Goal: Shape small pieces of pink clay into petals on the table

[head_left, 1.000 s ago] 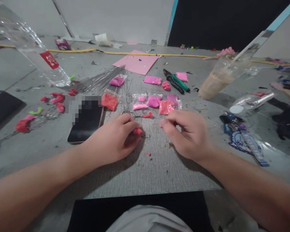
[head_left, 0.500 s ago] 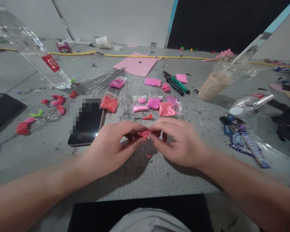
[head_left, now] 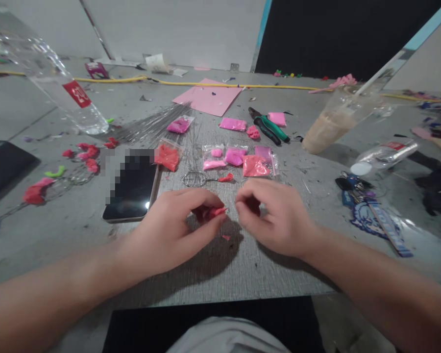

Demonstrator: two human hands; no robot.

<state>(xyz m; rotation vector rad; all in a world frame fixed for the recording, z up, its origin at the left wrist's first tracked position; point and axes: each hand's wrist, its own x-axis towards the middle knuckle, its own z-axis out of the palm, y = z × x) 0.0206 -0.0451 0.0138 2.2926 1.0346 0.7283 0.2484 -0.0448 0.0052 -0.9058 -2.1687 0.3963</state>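
1. Left of the phone [head_left: 137, 198], farther back: bottle [head_left: 64, 93] with red label. Clear; I can't call its fill level.
2. Just right of the phone: bag of orange-red clay [head_left: 168, 156].
3. Right of the phone, on the near side: left hand [head_left: 180, 223], thumb and fingers pinching a red clay piece [head_left: 216, 212]. Change: half a second back I had both hands' fingertips on it; now the left holds it alone.
4. Well right of the phone, in a row: clear bag [head_left: 213, 164] with two light-pink lumps, magenta bag [head_left: 236, 156], coral bag [head_left: 256, 165]. All look loaded.
5. Farther right of the phone, near side: right hand [head_left: 274, 215] has come off the piece. Narrow curl, thumb near fingers; can't tell if anything's pinched there.
6. Far right of the phone: cup [head_left: 327, 125] with tan drink and straw, then a capped bottle on its side [head_left: 387, 154]. Can't tell its contents.
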